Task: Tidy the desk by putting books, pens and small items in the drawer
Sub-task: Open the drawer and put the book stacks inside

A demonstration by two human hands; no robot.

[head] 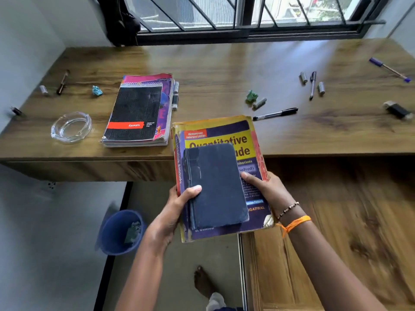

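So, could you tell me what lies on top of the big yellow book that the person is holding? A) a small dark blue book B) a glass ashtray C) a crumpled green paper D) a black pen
A: a small dark blue book lies on the yellow book, held under the left hand thumb, with the right hand gripping the other side.

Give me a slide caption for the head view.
Both hands grip a small dark blue book atop a yellow-and-purple textbook.

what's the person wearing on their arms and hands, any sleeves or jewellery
Both forearms are bare, with no sleeves in view. The right wrist carries a thin beaded bracelet of dark and pale beads and an orange thread band knotted with loose ends. The left hand and wrist show no rings, watch or bands.
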